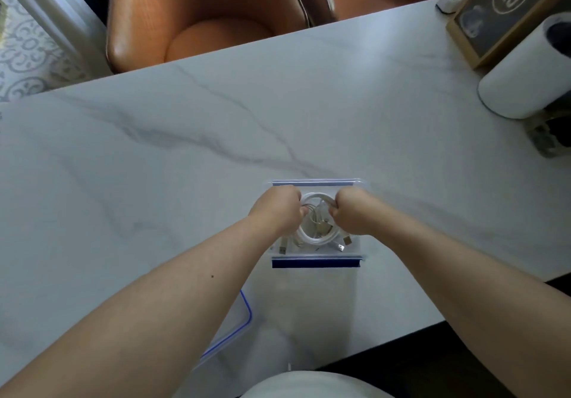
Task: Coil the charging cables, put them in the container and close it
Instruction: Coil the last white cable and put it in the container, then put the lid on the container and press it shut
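Looks like the packing step: both hands, left hand (279, 209) and right hand (352, 212), have fingers curled tight on the coiled white charging cables (315, 227) inside the clear blue-latched plastic container (315, 263) on the white marble desk (185, 150), so next they'd let go and fetch the clear blue-rimmed lid (238, 329).

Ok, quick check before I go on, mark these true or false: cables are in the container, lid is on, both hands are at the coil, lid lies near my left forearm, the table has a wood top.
1. The coiled white cables sit inside the clear container. True.
2. The container is closed. False: it is open, and the blue-edged lid lies on the table.
3. Both the left hand and the right hand are at the coil. True.
4. The lid lies by the left forearm. True.
5. The table is wood. False: it is white with grey veining.
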